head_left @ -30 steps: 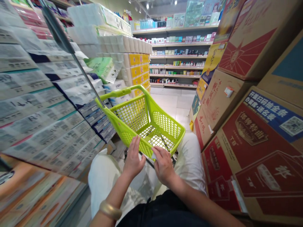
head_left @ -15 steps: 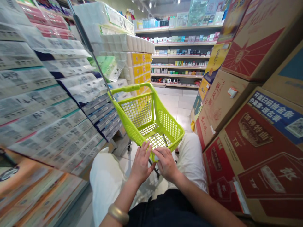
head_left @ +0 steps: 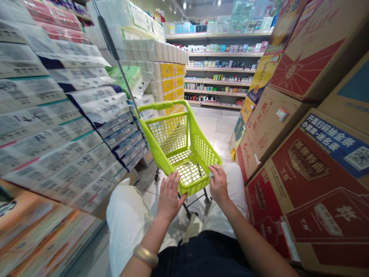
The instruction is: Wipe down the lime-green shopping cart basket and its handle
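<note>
A lime-green plastic shopping cart [head_left: 196, 189] with a lattice basket stands between my knees, its basket holding nothing. My left hand [head_left: 170, 198] lies at the near left corner of the rim, fingers stretched out and thumb against the basket's front. At the near right corner, my right hand [head_left: 219, 184] is closed, with its fingertips by the rim. A small white piece of cloth or tissue [head_left: 211, 174] shows under those fingers, mostly hidden.
Stacked tissue packs [head_left: 57, 130] line the left side, and wrapped paper rolls [head_left: 155, 52] stand beyond them. Cardboard cartons [head_left: 309, 154] rise close on the right. A grey-gripped pole [head_left: 108, 36] slants up by the cart. Stocked shelves [head_left: 219, 71] cross the back.
My right hand has moved right, from the middle of the near rim to its right corner, taking the white piece along. My left hand has shifted slightly left, widening the gap between the hands.
</note>
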Demonstrator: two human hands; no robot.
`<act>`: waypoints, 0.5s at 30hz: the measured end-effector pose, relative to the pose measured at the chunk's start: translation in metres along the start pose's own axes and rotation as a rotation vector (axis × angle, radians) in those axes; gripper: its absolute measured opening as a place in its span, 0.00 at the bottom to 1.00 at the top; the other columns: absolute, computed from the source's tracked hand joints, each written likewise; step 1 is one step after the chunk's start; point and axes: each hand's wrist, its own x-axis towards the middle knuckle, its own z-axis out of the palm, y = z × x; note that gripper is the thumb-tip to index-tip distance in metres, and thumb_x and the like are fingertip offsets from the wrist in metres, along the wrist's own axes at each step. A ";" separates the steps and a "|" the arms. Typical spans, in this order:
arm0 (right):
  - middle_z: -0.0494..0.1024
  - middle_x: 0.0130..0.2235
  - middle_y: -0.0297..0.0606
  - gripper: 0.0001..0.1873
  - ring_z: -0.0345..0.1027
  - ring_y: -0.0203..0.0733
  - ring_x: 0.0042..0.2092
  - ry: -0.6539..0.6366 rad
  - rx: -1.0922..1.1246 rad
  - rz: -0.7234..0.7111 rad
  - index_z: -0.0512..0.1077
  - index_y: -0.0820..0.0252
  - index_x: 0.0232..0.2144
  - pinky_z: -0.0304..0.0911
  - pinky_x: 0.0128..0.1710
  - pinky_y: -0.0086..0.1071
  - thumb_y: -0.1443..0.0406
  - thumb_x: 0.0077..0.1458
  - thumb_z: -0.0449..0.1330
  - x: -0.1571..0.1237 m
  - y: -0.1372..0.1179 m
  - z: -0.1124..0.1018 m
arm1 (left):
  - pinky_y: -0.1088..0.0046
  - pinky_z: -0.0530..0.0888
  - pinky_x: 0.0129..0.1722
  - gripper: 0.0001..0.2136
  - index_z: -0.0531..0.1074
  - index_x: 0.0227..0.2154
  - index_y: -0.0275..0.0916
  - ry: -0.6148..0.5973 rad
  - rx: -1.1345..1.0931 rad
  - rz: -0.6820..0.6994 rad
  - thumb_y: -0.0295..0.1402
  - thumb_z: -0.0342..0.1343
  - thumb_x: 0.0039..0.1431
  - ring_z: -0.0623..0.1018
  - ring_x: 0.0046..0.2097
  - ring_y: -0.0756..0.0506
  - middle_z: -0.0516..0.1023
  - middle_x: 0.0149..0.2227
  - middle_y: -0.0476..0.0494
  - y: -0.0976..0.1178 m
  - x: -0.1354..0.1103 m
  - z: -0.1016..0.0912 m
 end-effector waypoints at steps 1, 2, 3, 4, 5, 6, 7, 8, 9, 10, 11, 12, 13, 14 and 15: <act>0.71 0.48 0.44 0.27 0.60 0.48 0.56 -0.004 0.013 -0.005 0.72 0.59 0.50 0.56 0.59 0.49 0.76 0.50 0.48 -0.004 -0.010 0.005 | 0.51 0.60 0.63 0.29 0.56 0.60 0.37 0.010 -0.001 -0.007 0.35 0.56 0.56 0.64 0.63 0.35 0.65 0.62 0.32 0.001 -0.001 0.002; 0.71 0.48 0.45 0.27 0.59 0.48 0.56 -0.027 0.028 -0.029 0.71 0.59 0.51 0.56 0.59 0.50 0.76 0.50 0.47 -0.008 -0.022 0.009 | 0.51 0.61 0.62 0.29 0.56 0.60 0.37 0.022 0.000 -0.014 0.36 0.56 0.57 0.64 0.63 0.35 0.64 0.62 0.31 0.001 -0.002 0.003; 0.71 0.48 0.45 0.28 0.59 0.48 0.56 -0.066 0.045 -0.070 0.71 0.60 0.51 0.56 0.59 0.49 0.77 0.49 0.48 -0.013 -0.035 0.014 | 0.50 0.62 0.61 0.29 0.56 0.60 0.37 0.037 0.003 -0.021 0.36 0.56 0.57 0.64 0.63 0.34 0.64 0.62 0.30 0.000 -0.003 0.005; 0.71 0.49 0.45 0.28 0.59 0.47 0.57 -0.119 0.064 -0.125 0.70 0.60 0.52 0.55 0.60 0.49 0.76 0.50 0.48 -0.018 -0.049 0.019 | 0.50 0.63 0.60 0.28 0.56 0.60 0.36 0.050 0.008 -0.026 0.37 0.55 0.58 0.63 0.63 0.33 0.63 0.62 0.29 -0.001 -0.004 0.005; 0.71 0.49 0.45 0.28 0.59 0.47 0.57 -0.175 0.081 -0.184 0.69 0.61 0.53 0.54 0.61 0.48 0.76 0.50 0.48 -0.022 -0.061 0.023 | 0.50 0.63 0.60 0.28 0.55 0.60 0.36 0.059 0.012 -0.028 0.37 0.54 0.58 0.63 0.63 0.33 0.62 0.63 0.28 -0.002 -0.005 0.006; 0.71 0.50 0.44 0.28 0.59 0.47 0.57 -0.225 0.095 -0.238 0.68 0.61 0.54 0.54 0.61 0.48 0.76 0.51 0.49 -0.026 -0.072 0.026 | 0.50 0.63 0.60 0.28 0.55 0.60 0.35 0.062 0.016 -0.028 0.37 0.54 0.58 0.63 0.64 0.33 0.61 0.63 0.28 -0.004 -0.006 0.006; 0.72 0.50 0.44 0.28 0.59 0.47 0.58 -0.263 0.104 -0.281 0.68 0.61 0.55 0.53 0.62 0.47 0.75 0.51 0.50 -0.027 -0.079 0.028 | 0.49 0.63 0.60 0.28 0.54 0.60 0.35 0.062 0.019 -0.029 0.37 0.53 0.59 0.62 0.64 0.33 0.60 0.63 0.27 -0.007 -0.008 0.006; 0.72 0.50 0.44 0.27 0.59 0.47 0.57 -0.287 0.108 -0.308 0.68 0.61 0.54 0.53 0.62 0.46 0.75 0.52 0.50 -0.028 -0.083 0.029 | 0.49 0.63 0.60 0.28 0.54 0.60 0.35 0.061 0.021 -0.033 0.37 0.52 0.59 0.62 0.64 0.33 0.60 0.64 0.27 -0.009 -0.009 0.005; 0.73 0.50 0.43 0.27 0.60 0.46 0.57 -0.296 0.104 -0.316 0.68 0.60 0.54 0.53 0.62 0.45 0.75 0.51 0.50 -0.026 -0.083 0.028 | 0.49 0.62 0.60 0.28 0.54 0.60 0.36 0.060 0.022 -0.039 0.37 0.52 0.59 0.62 0.64 0.33 0.61 0.64 0.28 -0.012 -0.010 0.004; 0.73 0.49 0.42 0.27 0.60 0.46 0.56 -0.294 0.094 -0.308 0.69 0.59 0.53 0.53 0.62 0.45 0.75 0.51 0.50 -0.024 -0.080 0.026 | 0.49 0.62 0.60 0.27 0.54 0.60 0.36 0.059 0.023 -0.048 0.38 0.52 0.60 0.63 0.64 0.34 0.61 0.63 0.28 -0.014 -0.011 0.003; 0.73 0.48 0.42 0.26 0.61 0.46 0.55 -0.278 0.079 -0.285 0.70 0.59 0.51 0.53 0.62 0.45 0.76 0.51 0.50 -0.020 -0.072 0.023 | 0.49 0.62 0.60 0.27 0.55 0.60 0.37 0.060 0.026 -0.057 0.38 0.52 0.60 0.63 0.64 0.34 0.62 0.63 0.29 -0.016 -0.011 0.002; 0.73 0.48 0.42 0.26 0.62 0.46 0.55 -0.252 0.060 -0.253 0.71 0.58 0.50 0.53 0.61 0.46 0.76 0.51 0.50 -0.016 -0.063 0.019 | 0.49 0.62 0.61 0.27 0.55 0.60 0.37 0.060 0.031 -0.063 0.38 0.52 0.60 0.63 0.64 0.34 0.62 0.63 0.29 -0.017 -0.012 0.001; 0.73 0.47 0.42 0.25 0.62 0.46 0.54 -0.214 0.040 -0.210 0.72 0.59 0.49 0.53 0.61 0.47 0.76 0.51 0.49 -0.011 -0.051 0.015 | 0.49 0.62 0.61 0.27 0.55 0.60 0.37 0.058 0.037 -0.066 0.38 0.53 0.60 0.63 0.64 0.34 0.62 0.63 0.29 -0.018 -0.012 0.001; 0.73 0.47 0.43 0.24 0.61 0.47 0.54 -0.172 0.023 -0.164 0.72 0.59 0.49 0.54 0.61 0.48 0.76 0.51 0.49 -0.007 -0.039 0.011 | 0.49 0.62 0.61 0.27 0.55 0.60 0.36 0.057 0.044 -0.066 0.38 0.53 0.60 0.63 0.64 0.34 0.62 0.63 0.29 -0.019 -0.012 0.000; 0.73 0.47 0.44 0.24 0.61 0.47 0.54 -0.131 0.013 -0.119 0.72 0.60 0.48 0.54 0.60 0.48 0.76 0.52 0.49 -0.003 -0.028 0.007 | 0.49 0.62 0.61 0.27 0.55 0.60 0.36 0.057 0.049 -0.064 0.37 0.53 0.60 0.63 0.64 0.34 0.61 0.64 0.29 -0.018 -0.012 0.000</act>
